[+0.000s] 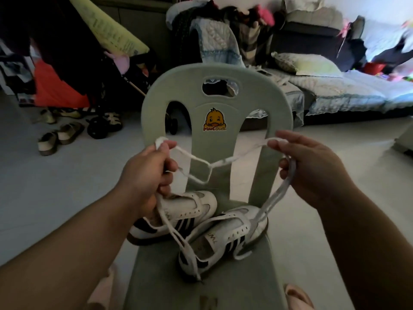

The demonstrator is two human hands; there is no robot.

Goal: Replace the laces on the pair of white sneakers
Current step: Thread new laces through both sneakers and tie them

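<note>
Two white sneakers with black stripes sit on the seat of a pale green plastic chair [223, 294]: the left sneaker [178, 213] and the right sneaker [223, 238], both with bare eyelets. My left hand [147, 175] and my right hand [312, 166] are raised above them, each pinching part of a white lace [210, 166] stretched and crossed between them in front of the chair back. Long ends of lace [176, 238] hang from both hands and drape over the sneakers.
The chair back [214, 81] bears a yellow duck sticker [214, 120]. Sandals [58, 137] and a stroller [105, 121] stand on the floor at the left. A sofa [348, 90] piled with bedding and clothes is behind right. My slippered foot [297, 296] shows at the bottom.
</note>
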